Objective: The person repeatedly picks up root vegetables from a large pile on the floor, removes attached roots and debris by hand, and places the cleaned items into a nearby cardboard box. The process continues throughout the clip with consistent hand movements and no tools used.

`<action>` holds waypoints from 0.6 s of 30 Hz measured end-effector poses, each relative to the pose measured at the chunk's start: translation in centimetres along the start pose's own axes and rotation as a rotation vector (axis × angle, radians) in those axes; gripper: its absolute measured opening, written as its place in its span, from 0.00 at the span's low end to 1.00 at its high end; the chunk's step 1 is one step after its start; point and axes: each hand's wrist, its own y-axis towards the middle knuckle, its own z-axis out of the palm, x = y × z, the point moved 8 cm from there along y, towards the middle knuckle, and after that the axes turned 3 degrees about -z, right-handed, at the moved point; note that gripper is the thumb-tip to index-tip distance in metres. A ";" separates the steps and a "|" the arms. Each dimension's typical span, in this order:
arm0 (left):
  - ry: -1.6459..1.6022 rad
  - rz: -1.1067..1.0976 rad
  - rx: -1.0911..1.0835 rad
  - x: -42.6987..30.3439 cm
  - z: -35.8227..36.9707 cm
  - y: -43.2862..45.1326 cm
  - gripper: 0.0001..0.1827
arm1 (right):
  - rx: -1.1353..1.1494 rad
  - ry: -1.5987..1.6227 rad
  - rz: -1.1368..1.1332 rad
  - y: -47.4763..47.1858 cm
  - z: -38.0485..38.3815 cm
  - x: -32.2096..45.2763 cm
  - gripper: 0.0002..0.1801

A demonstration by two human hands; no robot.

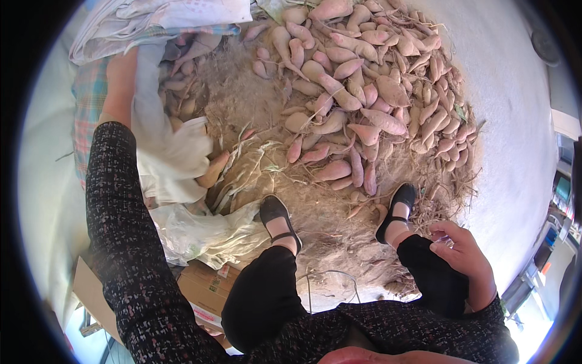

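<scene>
My left arm reaches to the upper left, where my left hand [122, 68] goes in beneath a folded white cloth [182, 14]; its fingers are hidden, so their grip does not show. A plaid cloth [91, 102] hangs beside that wrist, and a cream cloth [175, 159], blurred, drapes below it. Some sweet potatoes [200, 48] lie next to these cloths. Over my right knee, my right hand [459, 250] is held with loosely bent fingers apart and nothing in them. Ahead of my feet spreads a large heap of sweet potatoes [345, 98], pinkish and dusty with soil.
My black shoes [275, 211] stand on the dirt-covered floor [318, 218]. Crumpled clear plastic sheeting [200, 232] lies left of them, with a cardboard box [207, 289] below. A thin metal hoop [334, 272] shows between my legs. Along the right runs a pale wall [504, 136].
</scene>
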 end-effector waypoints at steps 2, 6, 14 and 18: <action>-0.100 0.067 -0.123 -0.2 -3.1 -0.4 0.17 | -0.004 -0.010 0.006 -0.1 -0.1 0.1 0.20; -0.640 -0.311 -0.065 0.2 -5.8 -1.1 0.20 | -0.014 -0.019 0.022 -0.4 -0.2 -0.5 0.20; -1.004 -0.526 0.110 1.7 -0.9 -0.2 0.33 | 0.004 0.001 0.034 -0.1 -0.2 -0.2 0.20; -1.146 -0.425 0.318 -7.8 -2.7 -0.9 0.31 | 0.016 0.003 0.018 -0.1 -0.2 -0.1 0.20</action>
